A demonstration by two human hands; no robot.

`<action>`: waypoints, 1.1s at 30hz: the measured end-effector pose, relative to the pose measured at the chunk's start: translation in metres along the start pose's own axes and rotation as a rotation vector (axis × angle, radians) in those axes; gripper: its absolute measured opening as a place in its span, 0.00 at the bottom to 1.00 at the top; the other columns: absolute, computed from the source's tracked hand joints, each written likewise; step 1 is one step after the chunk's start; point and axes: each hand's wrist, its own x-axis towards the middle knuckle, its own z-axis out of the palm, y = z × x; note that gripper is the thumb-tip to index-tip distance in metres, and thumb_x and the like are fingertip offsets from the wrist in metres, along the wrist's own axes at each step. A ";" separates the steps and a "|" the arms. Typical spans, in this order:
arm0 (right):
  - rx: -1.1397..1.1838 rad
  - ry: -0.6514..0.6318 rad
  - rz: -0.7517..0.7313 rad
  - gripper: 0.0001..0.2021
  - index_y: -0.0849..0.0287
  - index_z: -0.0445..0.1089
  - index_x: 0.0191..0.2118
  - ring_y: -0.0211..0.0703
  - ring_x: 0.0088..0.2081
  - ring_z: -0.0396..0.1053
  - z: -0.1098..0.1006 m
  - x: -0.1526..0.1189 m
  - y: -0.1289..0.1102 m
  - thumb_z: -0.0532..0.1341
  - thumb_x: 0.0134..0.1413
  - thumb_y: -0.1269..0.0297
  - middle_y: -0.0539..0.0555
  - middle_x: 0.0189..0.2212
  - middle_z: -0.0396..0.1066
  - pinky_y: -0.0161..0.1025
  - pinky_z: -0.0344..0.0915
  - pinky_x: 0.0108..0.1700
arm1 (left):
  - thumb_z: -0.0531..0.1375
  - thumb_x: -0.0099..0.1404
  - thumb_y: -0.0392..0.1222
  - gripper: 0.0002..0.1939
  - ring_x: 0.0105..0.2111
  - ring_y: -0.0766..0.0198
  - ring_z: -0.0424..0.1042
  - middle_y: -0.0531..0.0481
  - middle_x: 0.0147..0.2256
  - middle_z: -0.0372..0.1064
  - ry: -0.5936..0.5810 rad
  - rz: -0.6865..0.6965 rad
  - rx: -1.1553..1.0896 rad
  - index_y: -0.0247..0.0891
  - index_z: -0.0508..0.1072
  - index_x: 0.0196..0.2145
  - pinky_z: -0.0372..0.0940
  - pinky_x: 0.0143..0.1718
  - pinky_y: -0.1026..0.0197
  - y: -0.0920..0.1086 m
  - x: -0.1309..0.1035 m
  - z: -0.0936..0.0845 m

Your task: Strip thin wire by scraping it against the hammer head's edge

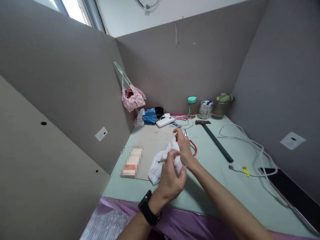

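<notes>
A crumpled white cloth [157, 165] lies over the edge of a grey-beige board [148, 141] on the pale green tabletop. My left hand [172, 178], with a black band on its wrist, is at the cloth's near right side, its fingers curled round part of it. Just beyond it, my right hand [183, 145] has bent fingers at the cloth's far right edge, and its fingertips are partly hidden. Red-handled scissors [193, 148] lie to the right of my right hand, partly covered by it.
A hammer [216, 140] lies right of the scissors. A white cable [261, 156] loops near a dark tablet [292, 196]. Along the back stand a teal-lidded bottle [192, 108], a tin [205, 110] and a green jug [221, 108]. A pink bag [133, 100] hangs at left.
</notes>
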 end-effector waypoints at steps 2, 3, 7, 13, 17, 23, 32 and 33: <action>0.041 -0.012 -0.014 0.13 0.56 0.58 0.42 0.44 0.34 0.62 -0.001 -0.005 -0.012 0.54 0.47 0.69 0.51 0.31 0.64 0.38 0.56 0.36 | 0.63 0.51 0.30 0.22 0.32 0.60 0.69 0.52 0.35 0.72 0.145 0.039 0.165 0.43 0.68 0.44 0.60 0.35 0.63 -0.011 0.007 -0.003; 0.072 -0.053 -0.029 0.13 0.56 0.58 0.41 0.43 0.33 0.63 0.001 -0.016 -0.022 0.54 0.47 0.69 0.51 0.31 0.65 0.37 0.57 0.35 | 0.62 0.52 0.30 0.22 0.29 0.62 0.67 0.55 0.29 0.69 0.224 0.034 0.188 0.43 0.67 0.45 0.58 0.34 0.64 -0.016 0.017 -0.010; 0.185 -0.344 -0.150 0.19 0.54 0.63 0.43 0.39 0.28 0.64 0.010 -0.073 -0.062 0.55 0.42 0.72 0.45 0.26 0.66 0.34 0.60 0.32 | 0.59 0.51 0.33 0.18 0.22 0.65 0.58 0.61 0.19 0.56 0.311 0.010 0.403 0.41 0.71 0.41 0.52 0.30 0.65 -0.019 0.059 -0.048; 0.173 -0.183 -0.029 0.26 0.58 0.63 0.50 0.42 0.29 0.59 0.003 -0.038 -0.022 0.56 0.40 0.75 0.47 0.26 0.60 0.39 0.57 0.36 | 0.54 0.50 0.31 0.09 0.31 0.62 0.65 0.52 0.28 0.68 0.089 0.117 0.341 0.39 0.70 0.29 0.56 0.34 0.64 0.007 0.021 -0.026; 0.264 -0.066 0.046 0.21 0.56 0.59 0.50 0.43 0.35 0.61 -0.007 -0.012 -0.006 0.57 0.47 0.71 0.49 0.31 0.61 0.39 0.58 0.39 | 0.59 0.51 0.31 0.12 0.29 0.63 0.63 0.55 0.28 0.65 -0.022 0.133 0.354 0.40 0.67 0.35 0.54 0.32 0.64 0.001 -0.004 -0.003; 0.695 -0.523 0.127 0.26 0.55 0.60 0.56 0.38 0.27 0.64 -0.034 -0.052 -0.049 0.64 0.53 0.55 0.46 0.27 0.65 0.35 0.61 0.30 | 0.57 0.50 0.31 0.06 0.25 0.67 0.61 0.56 0.23 0.64 0.280 0.030 0.106 0.37 0.70 0.28 0.54 0.29 0.66 -0.004 0.033 -0.040; 1.000 -0.446 0.402 0.20 0.55 0.68 0.47 0.36 0.24 0.65 -0.021 -0.041 -0.057 0.69 0.48 0.58 0.45 0.23 0.68 0.32 0.61 0.26 | 0.70 0.50 0.63 0.25 0.24 0.55 0.74 0.46 0.19 0.69 -0.466 -0.261 -0.633 0.34 0.78 0.28 0.69 0.33 0.54 0.042 -0.009 -0.027; 0.991 -0.455 0.394 0.19 0.55 0.68 0.47 0.38 0.27 0.68 -0.018 -0.043 -0.056 0.68 0.49 0.58 0.47 0.26 0.70 0.33 0.64 0.29 | 0.70 0.50 0.63 0.27 0.24 0.54 0.75 0.46 0.21 0.71 -0.467 -0.277 -0.646 0.34 0.78 0.32 0.70 0.33 0.53 0.045 -0.011 -0.028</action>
